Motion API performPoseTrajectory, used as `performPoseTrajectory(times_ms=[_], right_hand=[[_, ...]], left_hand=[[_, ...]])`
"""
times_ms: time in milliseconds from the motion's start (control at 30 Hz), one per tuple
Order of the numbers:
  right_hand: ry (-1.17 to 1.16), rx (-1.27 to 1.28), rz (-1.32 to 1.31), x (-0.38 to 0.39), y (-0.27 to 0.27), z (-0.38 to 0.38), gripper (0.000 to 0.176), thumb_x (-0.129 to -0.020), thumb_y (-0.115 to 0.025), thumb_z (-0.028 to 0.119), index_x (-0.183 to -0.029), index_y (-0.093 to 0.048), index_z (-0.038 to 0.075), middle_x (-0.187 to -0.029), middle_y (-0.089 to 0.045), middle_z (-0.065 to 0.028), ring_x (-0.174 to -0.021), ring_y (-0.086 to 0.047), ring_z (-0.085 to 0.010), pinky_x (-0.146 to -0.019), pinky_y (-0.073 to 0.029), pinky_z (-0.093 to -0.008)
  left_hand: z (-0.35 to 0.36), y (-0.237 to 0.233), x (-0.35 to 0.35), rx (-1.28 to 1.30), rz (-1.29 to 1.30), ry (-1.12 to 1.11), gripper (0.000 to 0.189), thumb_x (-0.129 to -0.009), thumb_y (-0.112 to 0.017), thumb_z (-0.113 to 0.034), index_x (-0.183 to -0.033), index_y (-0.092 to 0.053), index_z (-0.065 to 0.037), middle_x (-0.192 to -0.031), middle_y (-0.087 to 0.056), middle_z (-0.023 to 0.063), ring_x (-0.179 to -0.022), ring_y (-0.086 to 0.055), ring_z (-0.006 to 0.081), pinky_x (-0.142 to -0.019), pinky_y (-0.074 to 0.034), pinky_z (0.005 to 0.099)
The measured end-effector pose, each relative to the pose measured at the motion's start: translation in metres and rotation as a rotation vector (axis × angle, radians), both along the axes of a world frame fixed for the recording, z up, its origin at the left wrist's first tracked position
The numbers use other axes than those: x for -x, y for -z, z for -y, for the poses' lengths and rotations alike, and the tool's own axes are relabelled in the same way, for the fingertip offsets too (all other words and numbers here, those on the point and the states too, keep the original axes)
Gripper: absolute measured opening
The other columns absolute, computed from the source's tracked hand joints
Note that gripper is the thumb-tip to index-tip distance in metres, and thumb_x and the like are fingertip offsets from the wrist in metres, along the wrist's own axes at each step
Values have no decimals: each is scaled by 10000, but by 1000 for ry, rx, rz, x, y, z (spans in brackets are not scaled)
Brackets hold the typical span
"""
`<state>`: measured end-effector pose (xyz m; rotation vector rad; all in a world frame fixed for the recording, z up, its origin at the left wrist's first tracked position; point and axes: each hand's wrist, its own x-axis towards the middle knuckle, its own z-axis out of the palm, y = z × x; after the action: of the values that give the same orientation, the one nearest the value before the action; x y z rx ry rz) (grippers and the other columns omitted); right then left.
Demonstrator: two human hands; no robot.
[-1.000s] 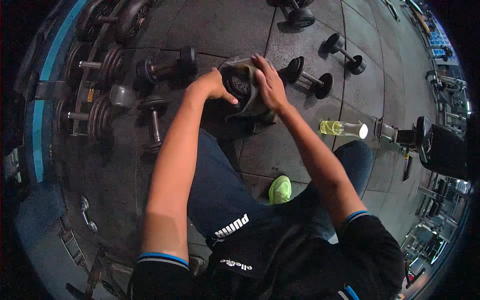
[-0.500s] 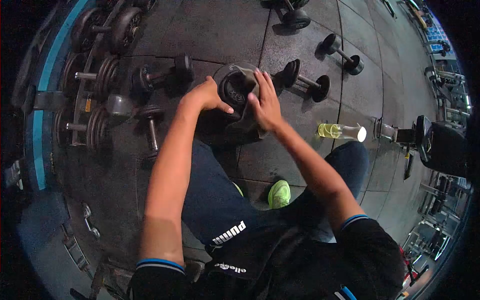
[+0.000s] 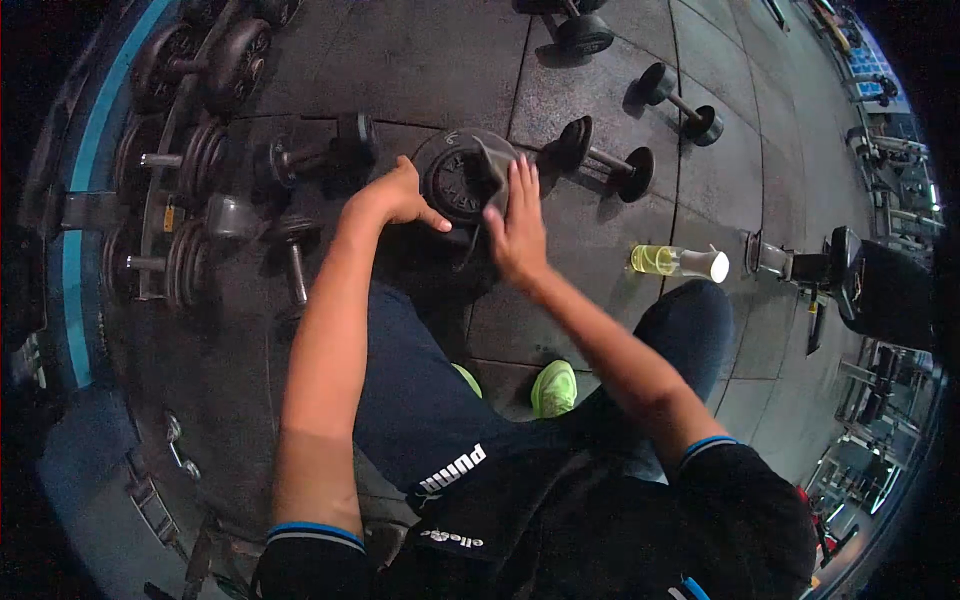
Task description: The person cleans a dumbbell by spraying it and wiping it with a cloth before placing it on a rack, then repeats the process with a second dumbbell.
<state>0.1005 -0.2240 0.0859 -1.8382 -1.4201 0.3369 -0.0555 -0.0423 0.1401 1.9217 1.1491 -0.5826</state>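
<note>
A black round weight plate with raised lettering is between my hands, part of what looks like an upright dumbbell. My left hand grips its left rim, thumb spread from the fingers. Flat against the right side, my right hand presses a dark grey cloth with its fingers stretched out. The cloth drapes over the plate's right edge. Whatever lies below the plate is in shadow.
Dumbbells lie to the right, farther right and on the left. A spray bottle with yellow liquid lies near my right knee. A weight rack stands at far left, a bench at far right.
My right hand and the cloth have shifted slightly left and lower along the plate's side. More of the plate's top shows. My left hand keeps its hold, slightly lower.
</note>
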Motion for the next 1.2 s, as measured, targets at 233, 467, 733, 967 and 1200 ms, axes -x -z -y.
performPoseTrajectory(times_ms=[233,467,733,967,1200], right_hand=[[139,-95,-245,16,18,0,681,-1052,-446,187,-1605,-126,-47,-1681,-75,-282,-1561,-109,-435,-1261,-128,-450],[-408,231,-720,-94,30,-130,518,-1084,-494,345,-1408,-543,-56,-1342,-641,-247,-1277,-601,-328,-1079,-431,-359],[-612,620,273,-18,-12,-223,439,-1022,-554,428,-1249,-705,84,-1160,-716,-216,-1050,-681,-401,-912,-522,-470],[-366,171,18,-70,-13,-145,389,-1058,-493,371,-1203,-666,55,-1083,-707,-245,-1031,-656,-451,-848,-526,-495],[405,-130,-434,14,28,-14,497,-1084,-463,268,-1488,-389,-12,-1316,-613,-292,-1207,-616,-413,-1021,-461,-430]], left_hand=[[-1,0,-3,17,-15,-34,1517,-592,-982,-454,-1553,19,159,-1512,-365,414,-1432,-428,433,-1183,-380,454],[-1,-8,-5,37,-44,-35,1506,-603,-977,-443,-1558,25,149,-1528,-356,399,-1450,-410,417,-1194,-367,450],[-1,0,3,-16,0,-12,1471,-636,-955,-458,-1565,18,137,-1560,-318,381,-1471,-379,414,-1203,-357,458],[-3,0,-2,50,-40,-21,1465,-650,-949,-459,-1562,29,139,-1554,-315,394,-1472,-364,439,-1211,-334,486],[-9,0,-4,60,-19,2,1495,-619,-968,-455,-1540,25,176,-1545,-306,416,-1470,-359,449,-1210,-335,469]])
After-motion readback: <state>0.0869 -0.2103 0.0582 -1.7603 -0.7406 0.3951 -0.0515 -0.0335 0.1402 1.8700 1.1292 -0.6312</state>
